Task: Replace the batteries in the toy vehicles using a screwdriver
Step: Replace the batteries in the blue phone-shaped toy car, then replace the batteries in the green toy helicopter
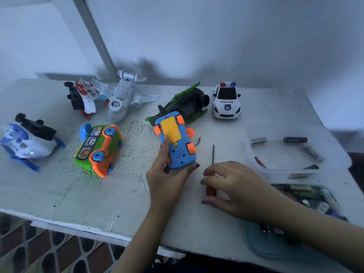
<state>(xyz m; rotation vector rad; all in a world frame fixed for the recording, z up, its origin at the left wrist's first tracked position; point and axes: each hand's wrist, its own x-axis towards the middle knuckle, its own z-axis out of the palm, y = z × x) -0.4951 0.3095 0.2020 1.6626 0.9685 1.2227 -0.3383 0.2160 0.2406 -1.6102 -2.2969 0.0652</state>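
My left hand point(167, 174) holds a blue toy car point(177, 142) upside down above the table, thumb pressing on its yellow battery cover point(171, 128); orange wheels show at the corners. My right hand point(234, 186) rests on the table with its fingers curled over a screwdriver point(213, 154), whose red handle shows under the fingers and whose thin dark shaft points away from me. Whether the fingers actually grip the handle is unclear.
On the white table point(78, 190) lie a green-orange bus point(98, 148), a white-blue toy point(27, 140), a red-white toy point(82, 97), a white plane point(124, 97), a green helicopter point(187, 105) and a police car point(226, 101). A clear tray point(256, 160) holds loose batteries point(295, 139); a teal container point(262, 247) with batteries sits near me.
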